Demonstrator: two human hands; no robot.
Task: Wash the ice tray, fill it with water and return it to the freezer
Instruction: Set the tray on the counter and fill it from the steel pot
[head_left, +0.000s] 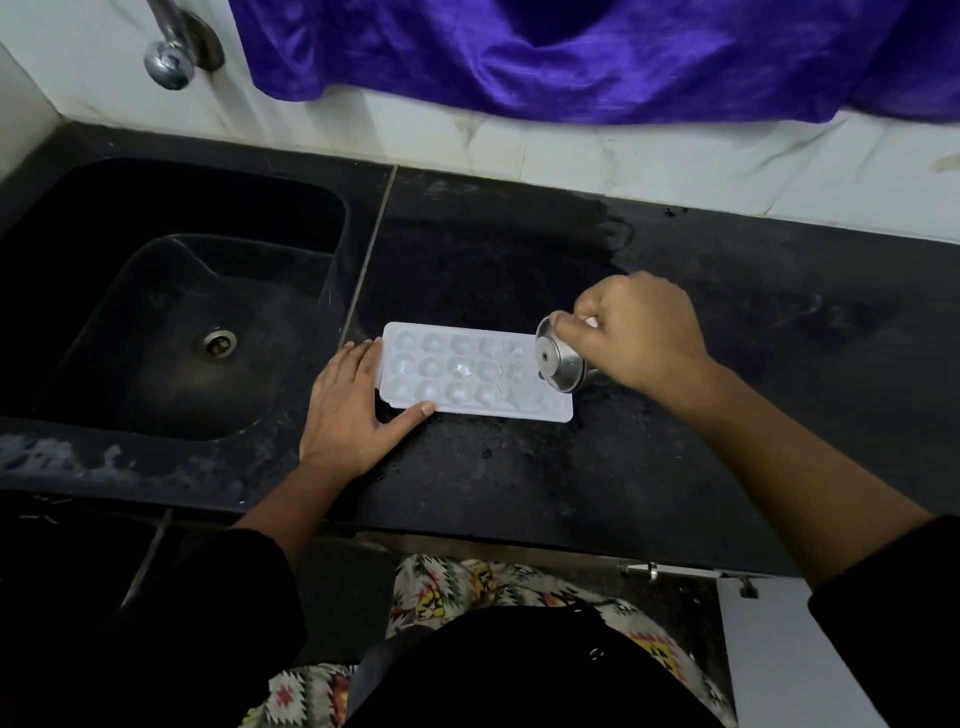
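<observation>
In the head view, the white ice tray (475, 371) lies flat on the dark worktop (675, 467), just right of the sink (171, 291). The left hand (353, 410) rests open against the tray's left end. The right hand (636, 332) has its fingers closed around a steel cup (561, 358), tilted over the tray's right end.

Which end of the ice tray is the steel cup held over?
The right end. The right hand tilts the steel cup over the ice tray there, while the left hand lies flat against the end nearer the sink.
</observation>
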